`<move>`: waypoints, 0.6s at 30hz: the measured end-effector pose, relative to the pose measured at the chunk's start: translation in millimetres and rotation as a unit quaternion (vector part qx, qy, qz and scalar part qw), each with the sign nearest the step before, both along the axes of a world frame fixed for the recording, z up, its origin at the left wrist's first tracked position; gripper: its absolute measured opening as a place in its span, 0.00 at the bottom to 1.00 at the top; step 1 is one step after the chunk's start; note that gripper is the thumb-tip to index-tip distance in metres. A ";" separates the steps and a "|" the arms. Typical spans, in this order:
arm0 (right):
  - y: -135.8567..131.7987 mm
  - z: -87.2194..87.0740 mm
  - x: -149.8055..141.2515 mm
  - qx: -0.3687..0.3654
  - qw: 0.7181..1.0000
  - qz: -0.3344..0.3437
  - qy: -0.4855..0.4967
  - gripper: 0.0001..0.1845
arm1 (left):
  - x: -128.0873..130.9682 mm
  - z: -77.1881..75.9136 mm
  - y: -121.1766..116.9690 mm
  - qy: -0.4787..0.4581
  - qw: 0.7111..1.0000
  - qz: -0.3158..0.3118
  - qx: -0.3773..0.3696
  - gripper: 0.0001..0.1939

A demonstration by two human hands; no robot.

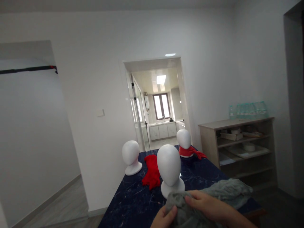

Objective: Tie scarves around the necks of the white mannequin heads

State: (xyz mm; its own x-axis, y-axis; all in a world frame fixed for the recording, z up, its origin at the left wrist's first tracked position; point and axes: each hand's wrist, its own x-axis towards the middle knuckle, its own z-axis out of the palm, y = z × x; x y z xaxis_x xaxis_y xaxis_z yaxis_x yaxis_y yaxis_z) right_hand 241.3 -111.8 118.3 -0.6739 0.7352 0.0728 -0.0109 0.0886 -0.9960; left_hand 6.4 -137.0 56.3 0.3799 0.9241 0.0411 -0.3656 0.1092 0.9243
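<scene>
Both of my hands grip a grey-green scarf at the near edge of the table. My left hand pinches its left side, thumb on top. On the right, my right hand has its fingers closed on the cloth from above. More of the grey-green fabric lies bunched on the table to the right, beyond my right wrist. Just past the cloth stands a white mannequin head, upright and bare, its base partly hidden by the fabric. The lower part of the scarf runs out of the frame.
A second white head stands at the table's left edge. Red cloth lies beside it on the dark blue marbled table. Farther back, another head wears a red scarf. A shelf unit with bottles stands right.
</scene>
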 end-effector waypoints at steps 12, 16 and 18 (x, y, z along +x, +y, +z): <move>3.1 -15.5 -16.1 -0.024 0.995 -0.030 0.091 0.27 | 2.9 11.2 -3.4 -0.025 0.999 -0.023 0.032 0.35; 3.6 -18.1 -18.4 -0.043 0.987 -0.124 0.093 0.35 | -0.8 1.4 1.3 -0.004 0.995 -0.093 0.043 0.38; 3.3 -18.1 -19.5 -0.044 0.984 -0.147 0.096 0.38 | -3.8 -3.5 4.5 0.020 0.993 -0.113 0.041 0.39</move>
